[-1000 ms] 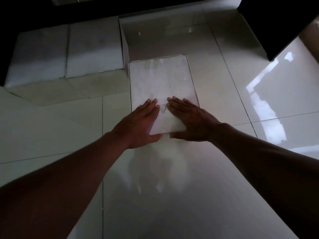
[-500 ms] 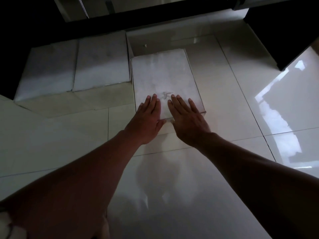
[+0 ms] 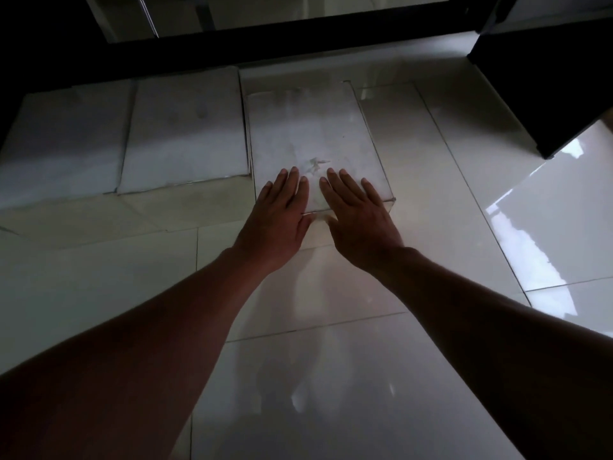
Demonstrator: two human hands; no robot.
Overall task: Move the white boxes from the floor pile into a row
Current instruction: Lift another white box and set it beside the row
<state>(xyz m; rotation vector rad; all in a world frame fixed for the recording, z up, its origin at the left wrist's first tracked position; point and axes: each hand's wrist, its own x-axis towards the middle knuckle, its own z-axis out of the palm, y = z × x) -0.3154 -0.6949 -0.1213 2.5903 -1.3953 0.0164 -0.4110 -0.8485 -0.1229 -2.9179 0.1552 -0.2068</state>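
Note:
Three white boxes lie side by side on the tiled floor against a dark wall base. The left box (image 3: 63, 144) and middle box (image 3: 185, 134) touch each other. The right box (image 3: 308, 127) sits beside the middle one, its near edge sticking out a little closer to me. My left hand (image 3: 278, 214) and my right hand (image 3: 358, 217) lie flat, palms down, fingers spread, on the near edge of the right box. Neither hand grips anything.
A dark cabinet corner (image 3: 544, 94) juts in at the upper right. A black wall base and window frame (image 3: 265, 48) run along the back. Glossy floor tiles (image 3: 547, 234) with bright reflections spread to the right and towards me.
Both hands have pushed the right box away from me across the floor, until it stands beside the middle box near the wall.

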